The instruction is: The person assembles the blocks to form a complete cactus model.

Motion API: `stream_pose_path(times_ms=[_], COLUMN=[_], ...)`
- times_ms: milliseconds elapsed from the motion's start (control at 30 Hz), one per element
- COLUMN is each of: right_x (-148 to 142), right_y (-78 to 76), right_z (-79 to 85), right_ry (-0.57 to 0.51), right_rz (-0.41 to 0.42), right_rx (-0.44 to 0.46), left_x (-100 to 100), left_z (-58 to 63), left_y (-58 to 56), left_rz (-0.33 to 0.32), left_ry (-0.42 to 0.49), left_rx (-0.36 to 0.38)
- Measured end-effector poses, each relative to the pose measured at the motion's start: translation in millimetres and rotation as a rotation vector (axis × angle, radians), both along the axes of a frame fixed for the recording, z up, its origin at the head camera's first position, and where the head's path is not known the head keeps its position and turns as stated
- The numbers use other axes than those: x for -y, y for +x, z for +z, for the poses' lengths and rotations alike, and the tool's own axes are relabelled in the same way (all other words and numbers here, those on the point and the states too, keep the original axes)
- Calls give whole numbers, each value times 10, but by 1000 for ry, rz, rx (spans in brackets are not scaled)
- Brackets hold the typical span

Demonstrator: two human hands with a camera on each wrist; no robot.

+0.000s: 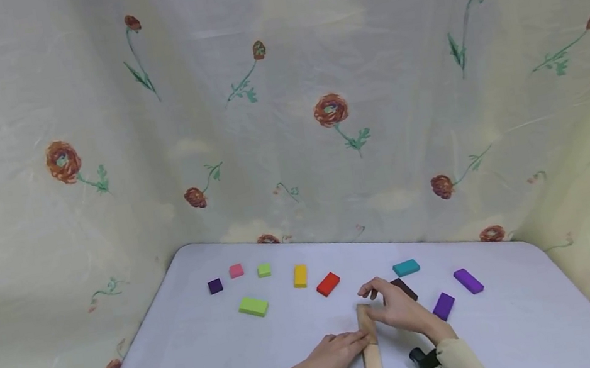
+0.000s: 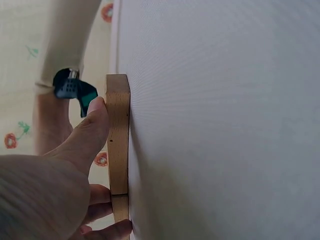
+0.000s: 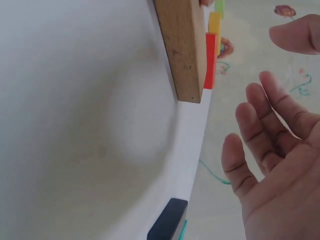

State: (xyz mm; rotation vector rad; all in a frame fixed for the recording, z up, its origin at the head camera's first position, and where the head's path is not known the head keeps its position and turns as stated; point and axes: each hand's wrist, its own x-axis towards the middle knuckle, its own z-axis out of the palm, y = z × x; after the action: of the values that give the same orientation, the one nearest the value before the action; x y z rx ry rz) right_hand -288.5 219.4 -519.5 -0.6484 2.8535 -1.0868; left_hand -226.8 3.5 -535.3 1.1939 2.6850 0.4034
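Two plain wooden blocks lie end to end in a straight line on the table, the near block [image 1: 374, 362] and the far block [image 1: 365, 315]. My left hand [image 1: 330, 362] rests along them, with its thumb on the near block and its fingertips around the joint. The left wrist view shows the thumb against the near block [image 2: 119, 145] and a narrow seam between the two. Beside the far block is my right hand [image 1: 402, 310], its fingers loosely bent. In the right wrist view that hand [image 3: 280, 165] holds nothing and stands apart from the far block [image 3: 182, 50].
Beyond the hands lie a red block [image 1: 328, 284], a yellow block [image 1: 300, 276], a teal block [image 1: 406, 267] and a dark block [image 1: 404, 289]. Purple blocks [image 1: 468, 281] are to the right. Green [image 1: 253, 306], pink [image 1: 236, 271] and dark purple [image 1: 215, 286] ones are to the left.
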Motion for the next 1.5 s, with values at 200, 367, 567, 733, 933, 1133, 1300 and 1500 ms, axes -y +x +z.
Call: stream_pose_path(times_ms=[200,367,567,733,933,1133,1300,1500], right_x=[-119,-196,-194,-166,-147,-162,-186,-182], right_y=[235,405,501,544,589,591,586,587], right_z=[-70,-164,-172,-147,-160,-170,-174,-184], right_ry=[-16,51,124,147,182,214,221,217], right_rz=[51,82,81,88,107,122,138,152], right_rx=[-7,-61,-37,-5,-48,-111,-131,-116], left_x=[6,-3,-3,-10,-10,-30,-49,10], left_z=[-32,-31,-30,-22,-12,-11,-10,42], left_y=[16,20,5,4,14,5,-17,-82], left_rz=[-4,6,20,17,16,23,10,-38], left_ry=[23,19,13,21,7,-3,-8,31], left_rx=[-8,5,12,22,-5,-6,-15,-73])
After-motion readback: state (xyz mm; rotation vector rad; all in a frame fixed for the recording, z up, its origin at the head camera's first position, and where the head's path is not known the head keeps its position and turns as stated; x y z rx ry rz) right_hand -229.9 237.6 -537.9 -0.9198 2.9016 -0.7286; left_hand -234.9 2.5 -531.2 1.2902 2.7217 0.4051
